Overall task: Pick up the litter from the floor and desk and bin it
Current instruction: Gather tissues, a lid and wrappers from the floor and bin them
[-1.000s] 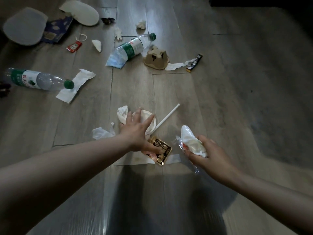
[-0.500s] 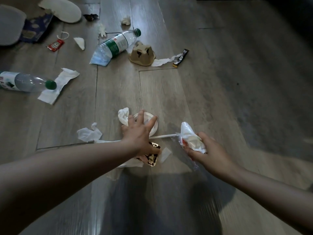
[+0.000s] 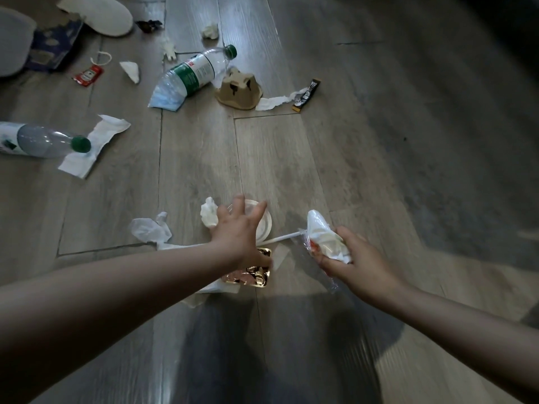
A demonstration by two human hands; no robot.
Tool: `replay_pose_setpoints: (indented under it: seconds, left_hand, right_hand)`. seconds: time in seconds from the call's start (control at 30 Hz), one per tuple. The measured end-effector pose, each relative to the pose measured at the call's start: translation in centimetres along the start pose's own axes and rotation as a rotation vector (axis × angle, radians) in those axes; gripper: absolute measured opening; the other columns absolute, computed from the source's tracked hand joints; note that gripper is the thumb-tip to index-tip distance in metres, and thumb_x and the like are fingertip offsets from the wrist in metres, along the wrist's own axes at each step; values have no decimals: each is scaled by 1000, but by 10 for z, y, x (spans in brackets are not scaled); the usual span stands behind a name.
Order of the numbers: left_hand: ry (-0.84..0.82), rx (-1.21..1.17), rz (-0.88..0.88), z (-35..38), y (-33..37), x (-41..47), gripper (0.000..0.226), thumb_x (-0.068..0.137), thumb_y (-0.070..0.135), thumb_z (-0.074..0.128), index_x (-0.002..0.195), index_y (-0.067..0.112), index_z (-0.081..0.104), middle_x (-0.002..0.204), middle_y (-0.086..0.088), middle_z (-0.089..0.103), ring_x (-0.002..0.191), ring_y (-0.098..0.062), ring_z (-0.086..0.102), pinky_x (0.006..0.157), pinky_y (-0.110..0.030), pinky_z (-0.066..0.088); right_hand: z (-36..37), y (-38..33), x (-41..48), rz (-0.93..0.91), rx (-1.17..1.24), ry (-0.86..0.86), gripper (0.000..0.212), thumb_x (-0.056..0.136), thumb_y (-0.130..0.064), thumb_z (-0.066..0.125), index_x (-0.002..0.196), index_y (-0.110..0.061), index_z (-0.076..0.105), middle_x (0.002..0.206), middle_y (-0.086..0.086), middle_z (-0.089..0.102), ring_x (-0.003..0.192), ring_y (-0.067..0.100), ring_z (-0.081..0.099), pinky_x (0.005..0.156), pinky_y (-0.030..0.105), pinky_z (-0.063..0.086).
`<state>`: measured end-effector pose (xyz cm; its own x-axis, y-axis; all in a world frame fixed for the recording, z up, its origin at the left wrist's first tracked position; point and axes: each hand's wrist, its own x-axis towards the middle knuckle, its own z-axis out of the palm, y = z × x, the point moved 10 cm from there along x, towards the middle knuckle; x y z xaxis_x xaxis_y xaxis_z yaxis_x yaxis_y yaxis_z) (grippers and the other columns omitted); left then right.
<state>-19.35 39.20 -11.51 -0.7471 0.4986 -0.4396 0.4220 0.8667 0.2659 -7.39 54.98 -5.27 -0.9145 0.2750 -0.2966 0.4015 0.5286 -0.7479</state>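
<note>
— Any writing that can be read?

— Hardly any. The nearer-centre bottle [image 3: 195, 72] has a green label with a white band and a small red mark, but the characters are too small to make out. The black sachet [image 3: 307, 94] carries white print and the red sauce packet [image 3: 88, 75] a pale mark. Both are illegible. The second bottle [image 3: 40, 141], at the left edge, shows only part of a white and green label.

— And what the person has in hand?

— The right hand [image 3: 358, 263] is clamped round a crumpled white wrapper [image 3: 323, 240]. Clear film with a red spot hangs from the same grip. The left hand [image 3: 242, 237] is low over the floor [image 3: 379, 141], fingers splayed above a round white lid [image 3: 264, 225] and thumb over a shiny gold wrapper [image 3: 256, 272]. Whether the fingers touch the lid cannot be told.

— The hands are apart?

— Yes. A white straw [image 3: 284, 237] lies in the gap between them.

— What lies around them?

— A balled tissue [image 3: 209, 215] is just beside the lid, and crinkled clear plastic [image 3: 150, 230] lies to its left. Farther off, a brown pulp cup holder [image 3: 239, 90] sits dented beside the green-label bottle. A flat napkin [image 3: 93, 147] lies under the second bottle's green cap.
</note>
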Motion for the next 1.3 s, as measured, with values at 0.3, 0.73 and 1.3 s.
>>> replay_pose_setpoints:
  seconds: [0.3,0.73,1.3]
  left_hand:
    - [21,-165,-10,8,6,-5,91,64,35,80,136,43,25,134,-6,26,119,-33,30,89,-36,33]
    - [13,16,-50,9,25,0,92,60,61,73,131,26,26,129,-11,26,121,-37,27,95,-44,37]
    - [-15,-227,49,-13,7,21,70,67,43,73,124,22,39,126,-9,47,104,-23,47,79,-31,40]
  right_hand:
    - [-6,2,-1,-7,-24,3,23,82,-54,65,75,-40,49,81,-7,57,66,1,54,54,13,37]
    - [-13,11,-8,27,19,6,23,83,-48,68,81,-32,52,91,7,60,80,21,61,70,37,52]
    - [-23,15,-8,62,46,36,31,83,-51,64,82,-22,54,82,3,62,69,13,60,56,22,41]
